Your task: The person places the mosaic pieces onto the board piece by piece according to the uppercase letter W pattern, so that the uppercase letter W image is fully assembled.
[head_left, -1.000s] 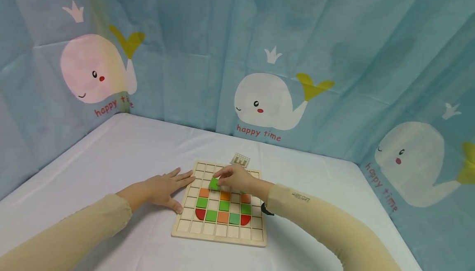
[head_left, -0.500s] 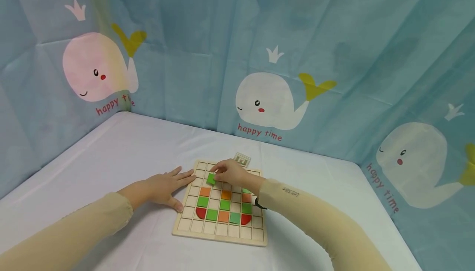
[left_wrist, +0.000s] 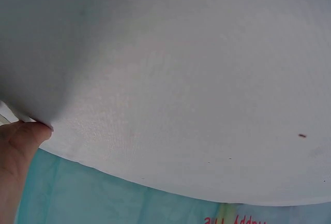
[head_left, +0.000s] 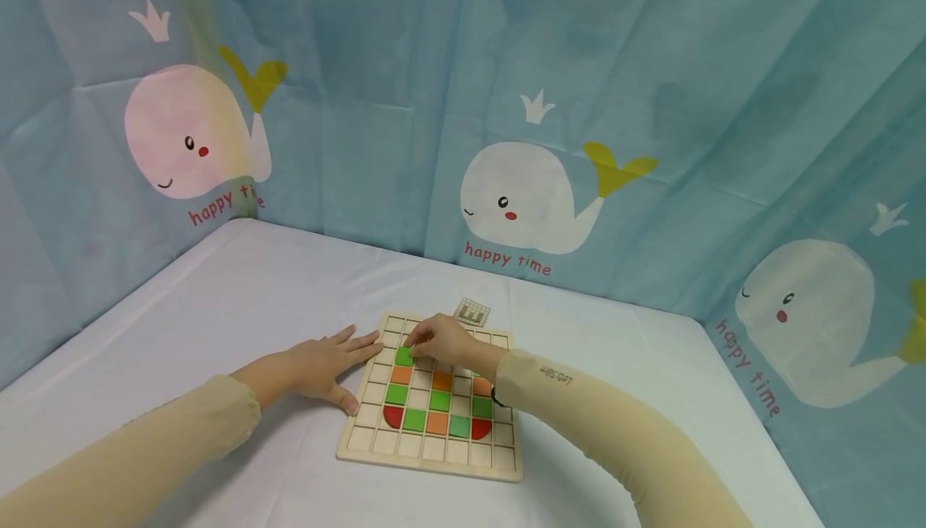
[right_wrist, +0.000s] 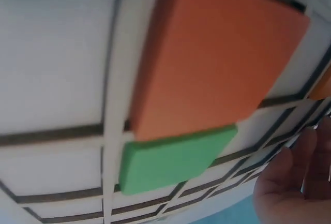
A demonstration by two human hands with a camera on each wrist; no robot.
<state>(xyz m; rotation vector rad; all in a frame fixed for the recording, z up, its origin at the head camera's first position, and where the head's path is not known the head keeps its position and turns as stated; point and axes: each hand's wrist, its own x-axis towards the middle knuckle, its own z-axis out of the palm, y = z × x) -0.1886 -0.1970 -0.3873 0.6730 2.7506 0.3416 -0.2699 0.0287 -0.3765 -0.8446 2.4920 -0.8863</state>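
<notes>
A wooden grid board [head_left: 456,454] lies on the table with green, orange and red tiles in several cells. My right hand [head_left: 443,341] is over its upper part. Thumb and fingertips hold a green square tile [head_left: 404,358] at its upper right side, and the tile sits at a cell just above an orange tile [head_left: 401,375]. To the left, my left hand [head_left: 318,367] rests spread, fingers and thumb touching the board's left edge. In the right wrist view, another orange tile [right_wrist: 217,58] and a green tile [right_wrist: 176,159] fill neighbouring cells; the held tile is not visible there.
Behind the board lies a small card with a grid pattern [head_left: 472,311]. A dark object [head_left: 497,396] shows partly under the right sleeve. Whale-printed blue curtains [head_left: 362,150] close off the back and sides of the white table [head_left: 289,271].
The right hand has carried the green tile a little to the left and lowered it to the cell above the orange tile. The left hand stays in place on the board's edge.
</notes>
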